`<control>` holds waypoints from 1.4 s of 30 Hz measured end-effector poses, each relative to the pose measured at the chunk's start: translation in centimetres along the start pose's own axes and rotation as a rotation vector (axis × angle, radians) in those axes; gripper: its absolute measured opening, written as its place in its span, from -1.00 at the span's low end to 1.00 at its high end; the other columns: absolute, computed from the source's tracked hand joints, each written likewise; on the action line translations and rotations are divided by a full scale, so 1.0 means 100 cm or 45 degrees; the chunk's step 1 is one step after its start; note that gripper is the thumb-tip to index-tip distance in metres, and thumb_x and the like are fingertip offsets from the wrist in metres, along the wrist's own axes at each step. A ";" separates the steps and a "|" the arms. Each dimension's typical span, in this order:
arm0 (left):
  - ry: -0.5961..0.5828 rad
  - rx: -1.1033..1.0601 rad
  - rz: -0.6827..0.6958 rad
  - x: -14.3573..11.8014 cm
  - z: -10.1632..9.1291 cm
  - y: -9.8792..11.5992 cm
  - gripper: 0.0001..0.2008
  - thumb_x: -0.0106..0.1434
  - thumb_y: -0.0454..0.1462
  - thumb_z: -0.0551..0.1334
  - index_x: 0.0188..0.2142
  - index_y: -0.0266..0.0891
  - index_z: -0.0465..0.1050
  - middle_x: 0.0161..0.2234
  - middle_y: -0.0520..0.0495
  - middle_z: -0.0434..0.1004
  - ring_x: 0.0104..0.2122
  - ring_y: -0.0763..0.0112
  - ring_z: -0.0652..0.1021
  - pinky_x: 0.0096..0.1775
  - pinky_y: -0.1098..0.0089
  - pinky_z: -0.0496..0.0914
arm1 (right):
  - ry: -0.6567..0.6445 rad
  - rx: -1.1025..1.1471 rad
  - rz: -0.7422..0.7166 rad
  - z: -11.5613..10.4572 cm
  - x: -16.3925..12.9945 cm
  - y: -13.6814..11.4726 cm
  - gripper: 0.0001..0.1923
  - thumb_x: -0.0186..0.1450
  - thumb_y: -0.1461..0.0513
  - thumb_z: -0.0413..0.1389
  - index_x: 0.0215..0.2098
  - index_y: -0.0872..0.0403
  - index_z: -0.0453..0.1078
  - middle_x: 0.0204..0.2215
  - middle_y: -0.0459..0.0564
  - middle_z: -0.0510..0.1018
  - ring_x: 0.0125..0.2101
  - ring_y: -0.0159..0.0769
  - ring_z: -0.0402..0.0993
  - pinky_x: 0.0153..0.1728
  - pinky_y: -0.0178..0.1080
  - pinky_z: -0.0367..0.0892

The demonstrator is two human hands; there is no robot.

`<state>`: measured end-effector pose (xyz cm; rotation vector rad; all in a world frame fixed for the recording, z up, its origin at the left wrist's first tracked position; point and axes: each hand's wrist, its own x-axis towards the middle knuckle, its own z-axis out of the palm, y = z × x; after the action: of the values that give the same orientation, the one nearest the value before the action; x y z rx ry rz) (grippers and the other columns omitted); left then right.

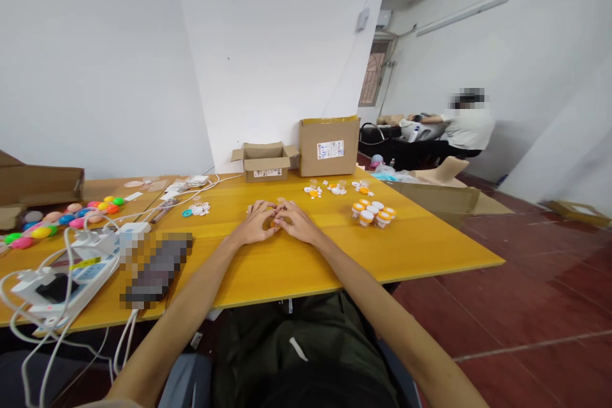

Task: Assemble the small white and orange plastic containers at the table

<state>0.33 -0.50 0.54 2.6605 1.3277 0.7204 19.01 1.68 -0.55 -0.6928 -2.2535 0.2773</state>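
Note:
My left hand (257, 224) and my right hand (297, 222) meet over the middle of the table, fingers curled and thumbs close together. A small orange piece (273, 224) shows between their fingertips; the fingers cover most of it. Just beyond the fingers is a small clear piece (281, 200), partly hidden. To the right stands a cluster of small clear jars with white-and-orange lids (374, 212). Farther back lie loose white and orange parts (313, 192) in several small heaps. Left of my hands is a little pile of white rings (201, 209) with a teal ring (187, 213).
An open cardboard box (266, 169) and a taller closed carton (329, 148) stand at the back. On the left are a power strip (90, 271) with cables, a phone (160, 268) and colourful plastic balls (67, 220). A person (466, 124) sits far right.

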 end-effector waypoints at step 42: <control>0.028 -0.040 -0.024 0.000 0.000 0.000 -0.81 0.23 -0.16 0.22 -0.16 -0.07 0.47 0.02 -0.06 0.44 0.07 0.10 0.29 0.09 0.02 0.20 | 0.162 0.041 0.074 0.001 0.000 0.003 -0.86 0.33 0.22 0.11 -0.37 0.01 0.49 -0.21 0.00 0.51 -0.13 -0.23 0.44 -0.01 -0.11 0.33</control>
<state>0.36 -0.50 0.55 2.6199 1.3333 0.7644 19.05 1.95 -0.79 -0.7393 -2.1065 0.2890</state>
